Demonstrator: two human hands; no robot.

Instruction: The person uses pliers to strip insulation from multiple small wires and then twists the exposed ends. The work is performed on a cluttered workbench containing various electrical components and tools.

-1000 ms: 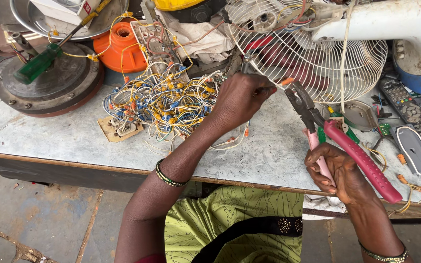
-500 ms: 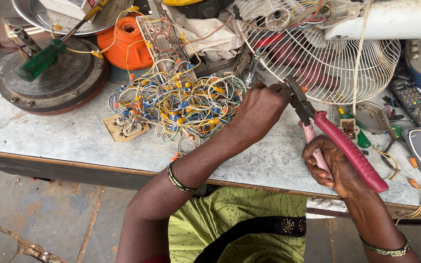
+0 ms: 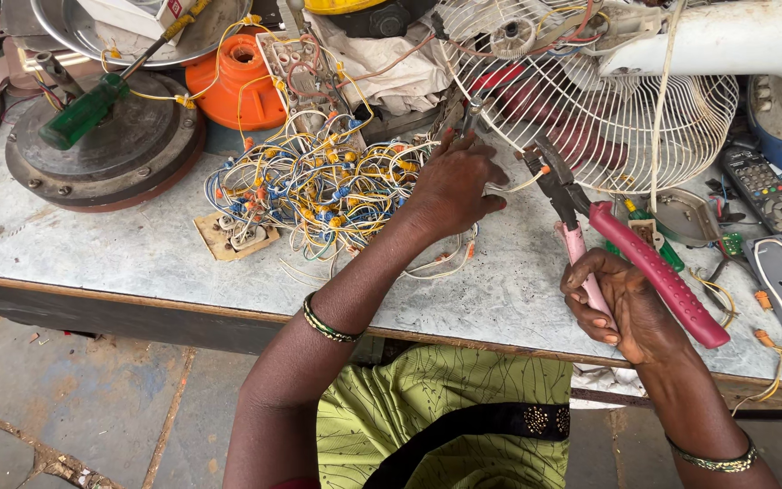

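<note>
The left hand [image 3: 452, 186] is closed, pinching a thin pale wire [image 3: 513, 186] between fingers and thumb at the middle of the bench [image 3: 119, 244]. The right hand [image 3: 622, 303] grips the lower pink handle of a pair of pliers [image 3: 590, 217] near the bench's front edge; the upper, darker pink handle stands free, so the handles are spread. The plier tip sits at the wire's orange-capped end, just right of the left hand.

Compared with 1 second ago, the left hand has slid right along the bench, away from the wire tangle [image 3: 319, 181], drawing this 1 wire out taut toward the pliers. The right hand has dropped slightly toward the front edge, and the plier nose has tilted to meet the wire. Judging from this, 1 strand has been singled out from the bundle and brought to the tool's tip; whether the tip is touching or clamping the wire cannot be told.

The tangle of yellow, white and blue wires lies just left of the left hand, touching its wrist side, with a small switch plate [image 3: 233, 237] at its lower left. Behind both hands a white fan guard [image 3: 644, 127] rests toward the back right. An orange part [image 3: 233, 81] and a round grey metal disc [image 3: 110, 145] with a green screwdriver [image 3: 83, 113] sit at the back left corner. Remote controls [image 3: 767, 195] lie by the right edge.
</note>
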